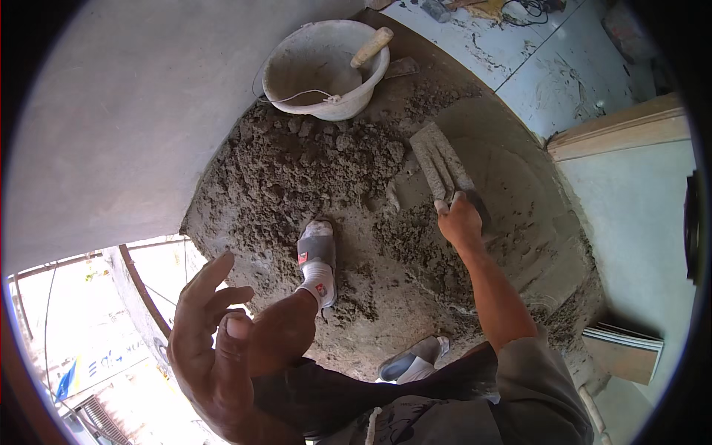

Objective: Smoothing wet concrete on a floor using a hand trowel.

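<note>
My right hand (461,221) grips a cement-crusted plastering float (439,157) by its near end, fingers wrapped round it. The float lies over wet grey mortar (512,185), which looks smooth around and to the right of it. Left of the float is a heap of rough, crumbly mortar (297,163). My left hand (211,341) is raised at the lower left, close to the camera, its fingers curved and apart with nothing in them. The float's handle is partly hidden by my right hand.
A white bucket (360,100) with a wire handle stands at the far wall, a wooden-handled tool (372,47) leaning inside. My sandalled foot (317,256) is on the mortar. Flat tiles (623,352) lean at the right wall. Pale floor tiles (512,52) lie beyond; a bright opening is lower left.
</note>
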Tool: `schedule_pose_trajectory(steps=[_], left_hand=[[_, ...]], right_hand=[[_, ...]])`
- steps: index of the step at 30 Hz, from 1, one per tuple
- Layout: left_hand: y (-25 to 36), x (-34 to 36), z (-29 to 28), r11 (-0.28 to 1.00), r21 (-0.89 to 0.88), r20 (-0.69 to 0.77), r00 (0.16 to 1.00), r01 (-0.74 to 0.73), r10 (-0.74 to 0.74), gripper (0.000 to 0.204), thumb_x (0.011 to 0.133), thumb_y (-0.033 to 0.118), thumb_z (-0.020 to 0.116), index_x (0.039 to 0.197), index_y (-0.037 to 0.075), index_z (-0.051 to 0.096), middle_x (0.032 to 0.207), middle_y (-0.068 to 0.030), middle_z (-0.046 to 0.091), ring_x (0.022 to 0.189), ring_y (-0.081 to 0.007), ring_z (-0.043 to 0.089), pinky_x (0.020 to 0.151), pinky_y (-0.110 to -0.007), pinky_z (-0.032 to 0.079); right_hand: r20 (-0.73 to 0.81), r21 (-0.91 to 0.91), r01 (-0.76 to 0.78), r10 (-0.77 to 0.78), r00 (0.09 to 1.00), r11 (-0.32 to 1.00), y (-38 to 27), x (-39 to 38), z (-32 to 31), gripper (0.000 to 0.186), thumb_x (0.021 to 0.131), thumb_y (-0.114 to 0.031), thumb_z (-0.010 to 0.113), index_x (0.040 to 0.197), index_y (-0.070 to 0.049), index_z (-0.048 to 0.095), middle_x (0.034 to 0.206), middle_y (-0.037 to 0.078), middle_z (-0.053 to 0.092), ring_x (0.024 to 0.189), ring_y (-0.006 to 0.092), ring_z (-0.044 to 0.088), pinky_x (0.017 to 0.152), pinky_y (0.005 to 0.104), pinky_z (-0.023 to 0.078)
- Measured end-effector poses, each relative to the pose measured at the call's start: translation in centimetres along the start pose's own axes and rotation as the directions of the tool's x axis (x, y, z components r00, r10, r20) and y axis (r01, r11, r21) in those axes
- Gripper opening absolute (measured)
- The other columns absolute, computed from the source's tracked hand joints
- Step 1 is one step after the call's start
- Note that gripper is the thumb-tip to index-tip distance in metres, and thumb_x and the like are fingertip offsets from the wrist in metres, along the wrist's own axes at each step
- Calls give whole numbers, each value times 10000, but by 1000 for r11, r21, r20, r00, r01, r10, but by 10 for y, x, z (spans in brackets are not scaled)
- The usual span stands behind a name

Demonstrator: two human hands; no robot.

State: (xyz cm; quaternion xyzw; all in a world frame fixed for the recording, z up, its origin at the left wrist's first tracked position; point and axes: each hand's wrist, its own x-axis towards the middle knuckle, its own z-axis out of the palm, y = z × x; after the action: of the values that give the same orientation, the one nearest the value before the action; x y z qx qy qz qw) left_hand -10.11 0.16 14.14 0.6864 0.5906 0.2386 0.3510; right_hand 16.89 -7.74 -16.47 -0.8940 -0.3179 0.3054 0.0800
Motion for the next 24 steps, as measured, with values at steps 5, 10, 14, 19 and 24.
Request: schedule_pose_trajectory(steps=[5, 10, 14, 19, 24], left_hand=[[-5, 3, -11, 995, 97, 20, 999, -38, 36, 675, 896, 529, 510, 1222, -60, 564, 1150, -175, 628, 866, -211, 624, 722, -320, 470], [-9, 5, -29, 987, 127, 66, 992, 95, -104, 710, 874, 560, 525, 1228, -55, 560, 1172, -172, 617, 871, -195, 617, 739, -315, 461], [-24, 8, -31, 993, 66, -18, 995, 97, -96, 715, 869, 562, 528, 1226, -57, 559, 1122, -171, 631, 873, -195, 613, 757, -309, 457], [-17, 1, -26, 990, -47, 78, 989, 133, -129, 597, 877, 500, 574, 1193, -6, 606, 1144, -183, 617, 875, -231, 659, 817, -370, 516], [-12, 2, -24, 988, 38, 159, 975, 150, -154, 807, 818, 644, 589, 1229, -51, 566, 1162, -216, 570, 859, -243, 651, 750, -348, 529]], right_hand=[[-126, -116, 124, -138, 982, 986, -19, 64, 47, 414, 956, -335, 533, 1055, 64, 480, 782, 206, 636, 723, 340, 676, 529, 433, 545], [102, -20, 100, -98, 990, 995, -38, 24, 98, 467, 959, -330, 534, 1104, 108, 457, 701, 162, 590, 595, 296, 630, 442, 396, 497], [10, 85, 159, -160, 987, 984, -64, 9, 139, 474, 958, -326, 536, 1104, 119, 463, 686, 156, 576, 586, 300, 616, 444, 406, 487], [-41, 329, 116, -108, 993, 937, -109, 29, 173, 532, 897, -384, 573, 1047, 123, 510, 881, 303, 611, 781, 443, 629, 635, 480, 526], [-22, 457, 136, -141, 990, 879, -73, 34, 167, 577, 879, -412, 576, 1051, 138, 536, 850, 276, 630, 744, 418, 639, 659, 473, 522]])
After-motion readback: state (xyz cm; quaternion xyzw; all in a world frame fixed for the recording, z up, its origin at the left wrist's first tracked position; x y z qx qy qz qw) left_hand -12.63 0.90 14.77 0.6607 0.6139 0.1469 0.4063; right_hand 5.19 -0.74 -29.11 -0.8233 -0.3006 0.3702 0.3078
